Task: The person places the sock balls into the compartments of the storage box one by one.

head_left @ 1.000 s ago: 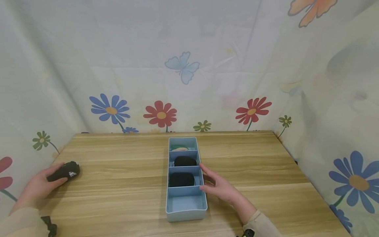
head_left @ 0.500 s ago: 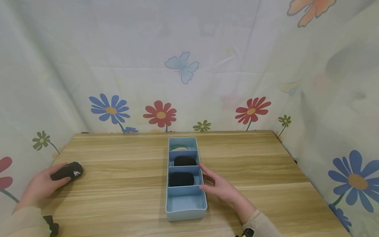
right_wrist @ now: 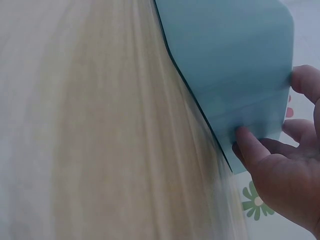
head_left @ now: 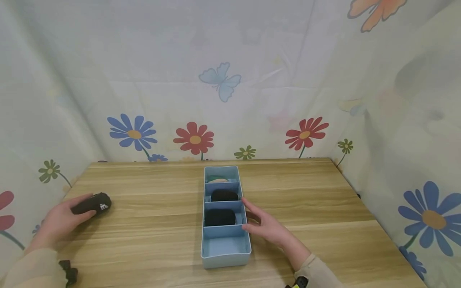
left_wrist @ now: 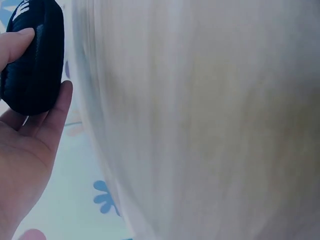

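My left hand [head_left: 63, 218] grips a rolled black sock [head_left: 94, 203] with white lettering, held over the left part of the table. In the left wrist view the thumb lies across the sock [left_wrist: 37, 60] and the fingers are behind it. A long light-blue divided box [head_left: 225, 260] stands mid-table. My right hand [head_left: 268, 228] rests against its right side with relaxed fingers, fingertips at the rim and outer wall. Two similar black rolls, one nearer [head_left: 220, 217] and one farther [head_left: 225, 195], fill the middle compartments. Part of a green and beige item [head_left: 217, 180] shows in the far compartment.
The box stands on a wood-grain table [head_left: 155, 248]. A pale cloth [head_left: 162, 96] with printed flowers and butterflies hangs behind the table and along both sides. Black straps show near both sleeves [head_left: 36, 266].
My left hand has moved right across the table's left side with the black sock in its grip. The right hand and the box stay put.
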A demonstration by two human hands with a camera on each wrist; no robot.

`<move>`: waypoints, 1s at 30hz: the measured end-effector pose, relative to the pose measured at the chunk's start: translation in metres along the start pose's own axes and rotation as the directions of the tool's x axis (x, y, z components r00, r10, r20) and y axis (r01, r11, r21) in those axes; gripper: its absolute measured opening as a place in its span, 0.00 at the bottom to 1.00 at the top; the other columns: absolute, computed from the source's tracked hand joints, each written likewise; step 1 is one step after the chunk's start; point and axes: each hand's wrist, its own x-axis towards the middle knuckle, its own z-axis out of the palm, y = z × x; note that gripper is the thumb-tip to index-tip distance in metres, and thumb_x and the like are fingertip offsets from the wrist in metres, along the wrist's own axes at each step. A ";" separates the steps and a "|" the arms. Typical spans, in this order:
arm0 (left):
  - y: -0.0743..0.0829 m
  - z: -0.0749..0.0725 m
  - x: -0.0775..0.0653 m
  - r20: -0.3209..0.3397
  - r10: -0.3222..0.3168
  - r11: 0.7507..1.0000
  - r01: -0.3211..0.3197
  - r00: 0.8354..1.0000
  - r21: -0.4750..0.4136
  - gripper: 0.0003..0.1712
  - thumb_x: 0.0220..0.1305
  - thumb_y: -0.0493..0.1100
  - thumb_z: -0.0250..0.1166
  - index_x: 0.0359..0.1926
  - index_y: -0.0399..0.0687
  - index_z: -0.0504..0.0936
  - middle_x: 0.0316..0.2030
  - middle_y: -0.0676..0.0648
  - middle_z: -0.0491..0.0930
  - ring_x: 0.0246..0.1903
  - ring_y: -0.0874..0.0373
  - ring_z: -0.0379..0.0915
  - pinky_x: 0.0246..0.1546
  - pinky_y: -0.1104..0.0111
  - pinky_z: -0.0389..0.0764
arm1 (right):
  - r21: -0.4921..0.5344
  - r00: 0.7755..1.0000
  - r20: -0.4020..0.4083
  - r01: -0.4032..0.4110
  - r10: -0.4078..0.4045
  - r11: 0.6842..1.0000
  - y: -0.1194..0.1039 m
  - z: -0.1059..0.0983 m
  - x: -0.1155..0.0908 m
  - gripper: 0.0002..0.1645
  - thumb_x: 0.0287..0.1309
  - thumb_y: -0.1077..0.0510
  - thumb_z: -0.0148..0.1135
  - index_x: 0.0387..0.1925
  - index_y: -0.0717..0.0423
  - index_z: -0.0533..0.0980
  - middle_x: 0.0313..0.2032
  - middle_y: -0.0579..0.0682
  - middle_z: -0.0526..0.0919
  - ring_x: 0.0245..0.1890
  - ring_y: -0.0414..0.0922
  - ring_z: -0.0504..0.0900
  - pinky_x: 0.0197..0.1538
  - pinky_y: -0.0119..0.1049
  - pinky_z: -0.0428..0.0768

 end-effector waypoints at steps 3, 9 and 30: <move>0.007 0.000 0.004 0.011 0.033 0.999 -0.033 0.999 0.003 0.38 0.62 0.52 0.70 0.64 0.30 0.71 0.57 0.19 0.69 0.53 0.20 0.65 0.47 0.33 0.67 | 0.001 1.000 0.002 0.001 -0.001 1.000 -0.001 0.000 0.000 0.48 0.65 0.61 0.64 0.77 0.59 0.48 0.76 0.60 0.50 0.70 0.63 0.59 0.70 0.54 0.59; 0.024 0.004 0.011 0.012 0.105 0.994 -0.105 0.994 -0.018 0.37 0.60 0.51 0.72 0.63 0.32 0.74 0.54 0.22 0.74 0.51 0.23 0.69 0.45 0.37 0.70 | 0.002 1.000 0.003 0.009 -0.009 1.000 -0.002 0.000 0.000 0.48 0.65 0.62 0.64 0.77 0.59 0.48 0.76 0.61 0.50 0.70 0.63 0.59 0.70 0.54 0.58; 0.100 0.024 0.021 0.011 0.249 0.968 -0.249 0.968 -0.006 0.35 0.55 0.45 0.74 0.62 0.37 0.76 0.55 0.29 0.77 0.55 0.30 0.70 0.53 0.37 0.68 | 0.010 1.000 0.005 0.003 -0.003 1.000 -0.001 0.000 0.000 0.48 0.65 0.62 0.64 0.77 0.59 0.48 0.76 0.61 0.49 0.71 0.63 0.59 0.70 0.54 0.59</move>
